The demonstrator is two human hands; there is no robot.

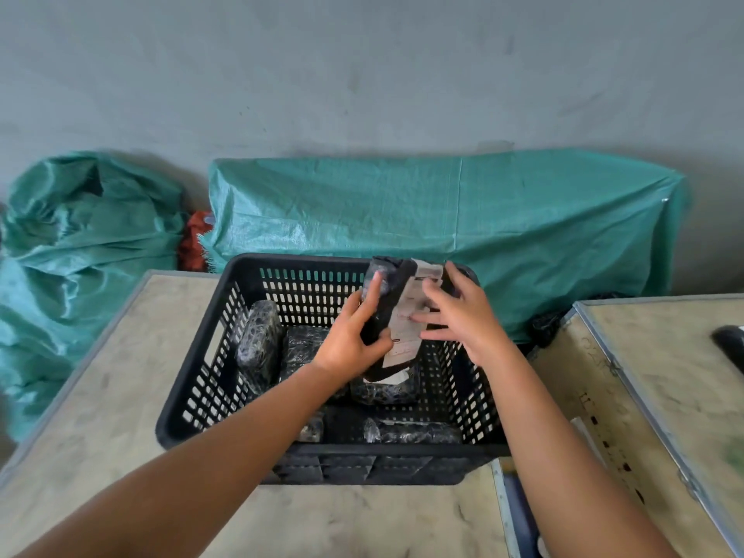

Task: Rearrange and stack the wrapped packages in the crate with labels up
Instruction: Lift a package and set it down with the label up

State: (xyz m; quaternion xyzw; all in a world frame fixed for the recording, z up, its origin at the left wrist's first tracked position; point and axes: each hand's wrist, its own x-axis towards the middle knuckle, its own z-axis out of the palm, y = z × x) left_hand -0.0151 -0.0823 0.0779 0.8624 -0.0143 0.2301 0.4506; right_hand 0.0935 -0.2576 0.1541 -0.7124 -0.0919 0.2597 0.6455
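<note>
A black slotted plastic crate (pixel 193 396) stands on a wooden table. Above its middle I hold a black wrapped package (pixel 392 292) upright, its white label (pixel 414 316) turned toward me. My left hand (pixel 354 336) grips the package's left side, thumb on the front. My right hand (pixel 463 316) lies against the label with fingers spread. Inside the crate, one wrapped package (pixel 259 344) stands on edge at the left, another (pixel 302 348) lies beside it, one (pixel 386 390) sits under the held one, and one (pixel 410 432) lies along the near wall.
The crate's table (pixel 100 416) has bare wood to the left and front. A second wooden crate-top (pixel 660 396) with metal edging sits to the right, a dark object (pixel 730 344) on it. Green woven sacks (pixel 443 207) lie against the grey wall behind.
</note>
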